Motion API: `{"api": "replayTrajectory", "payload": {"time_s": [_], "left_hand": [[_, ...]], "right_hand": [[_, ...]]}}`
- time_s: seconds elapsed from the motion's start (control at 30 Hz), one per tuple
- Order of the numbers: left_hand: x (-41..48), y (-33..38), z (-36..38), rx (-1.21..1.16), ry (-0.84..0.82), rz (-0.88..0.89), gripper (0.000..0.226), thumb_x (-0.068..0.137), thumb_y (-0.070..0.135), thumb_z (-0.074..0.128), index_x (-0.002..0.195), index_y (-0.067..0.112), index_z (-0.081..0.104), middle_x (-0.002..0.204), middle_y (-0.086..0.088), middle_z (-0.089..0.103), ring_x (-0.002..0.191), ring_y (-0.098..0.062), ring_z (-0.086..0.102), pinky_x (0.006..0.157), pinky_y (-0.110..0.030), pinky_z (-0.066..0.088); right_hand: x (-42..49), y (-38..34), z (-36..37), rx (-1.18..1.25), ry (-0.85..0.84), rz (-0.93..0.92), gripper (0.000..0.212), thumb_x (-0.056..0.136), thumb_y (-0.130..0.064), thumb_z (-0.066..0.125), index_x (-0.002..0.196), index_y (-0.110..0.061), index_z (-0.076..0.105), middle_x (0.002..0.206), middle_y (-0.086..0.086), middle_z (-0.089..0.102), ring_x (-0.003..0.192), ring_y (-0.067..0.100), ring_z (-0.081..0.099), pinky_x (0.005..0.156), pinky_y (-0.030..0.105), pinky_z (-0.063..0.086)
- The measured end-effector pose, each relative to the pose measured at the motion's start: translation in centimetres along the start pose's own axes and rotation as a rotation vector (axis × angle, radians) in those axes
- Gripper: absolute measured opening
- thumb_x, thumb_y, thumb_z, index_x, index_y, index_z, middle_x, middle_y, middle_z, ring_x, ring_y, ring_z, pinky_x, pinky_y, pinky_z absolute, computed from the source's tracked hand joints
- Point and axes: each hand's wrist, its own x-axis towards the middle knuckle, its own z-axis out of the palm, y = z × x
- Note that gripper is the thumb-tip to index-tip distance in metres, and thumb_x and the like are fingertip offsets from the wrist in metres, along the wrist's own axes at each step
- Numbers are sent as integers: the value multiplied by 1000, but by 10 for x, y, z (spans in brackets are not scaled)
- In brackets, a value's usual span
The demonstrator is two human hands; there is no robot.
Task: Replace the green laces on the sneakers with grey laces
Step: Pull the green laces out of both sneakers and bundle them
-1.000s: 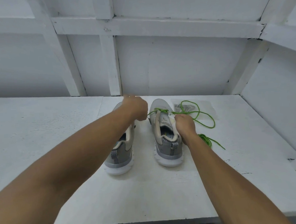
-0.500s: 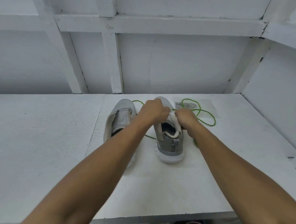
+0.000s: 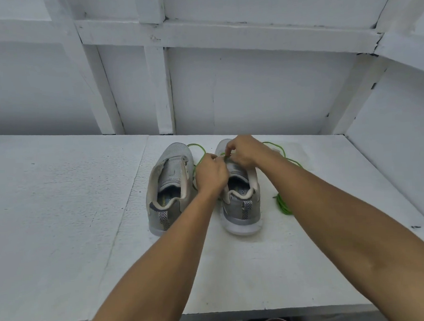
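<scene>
1. Both hands met over the eyelets of the right sneaker (image 3: 241,208), almost touching. The left hand (image 3: 210,175) had its fingers curled around the green lace (image 3: 195,145), which ran out from them between the shoes and looped past the toe of the left sneaker (image 3: 169,184). The right hand (image 3: 246,152) pinched the lace between thumb and forefinger, just beyond the left knuckles.
2. A bunched green lace (image 3: 283,205) lay on the table (image 3: 60,192) outside the right wrist.
3. The lace looked thin, soft and light. It would likely drag at each eyelet, so the best grip was close to the hole, with the light shoe steadied.
4. A second before, the left hand was over the left sneaker, drawing the lace taut. It had since returned beside the right fingers.
</scene>
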Motion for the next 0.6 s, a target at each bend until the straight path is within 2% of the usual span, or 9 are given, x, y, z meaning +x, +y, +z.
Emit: {"api": "replayTrajectory", "payload": {"time_s": [0.17, 0.4, 0.5, 0.6], "left_hand": [[-3, -4, 3, -71, 73, -58, 26, 97, 19, 39, 110, 8, 59, 115, -15, 62, 105, -31, 55, 79, -32, 36], [-5, -1, 10, -77, 124, -99, 28, 97, 18, 38, 112, 8, 59, 115, -14, 62, 105, -31, 55, 77, -30, 34], [-7, 2, 12, -68, 134, -126, 29, 98, 19, 36, 113, 9, 58, 115, -13, 63, 105, -30, 55, 76, -30, 34], [-7, 2, 12, -65, 139, -139, 29, 98, 20, 36, 113, 10, 59, 114, -12, 63, 97, -28, 54, 75, -30, 36]], "right_hand": [[7, -8, 9, -127, 58, 12, 23, 88, -18, 56, 106, -27, 67, 121, 2, 59, 113, 26, 54, 91, 36, 43], [11, -7, 16, -225, 109, 41, 14, 89, -24, 55, 99, -25, 65, 114, 2, 60, 112, 28, 51, 94, 39, 37], [13, 2, 1, -133, 131, 152, 22, 88, -21, 53, 106, -17, 65, 117, 5, 61, 113, 30, 53, 96, 40, 42], [14, 19, -15, -107, 172, 297, 24, 90, -21, 52, 109, -11, 61, 119, 10, 60, 112, 34, 53, 90, 39, 44]]}}
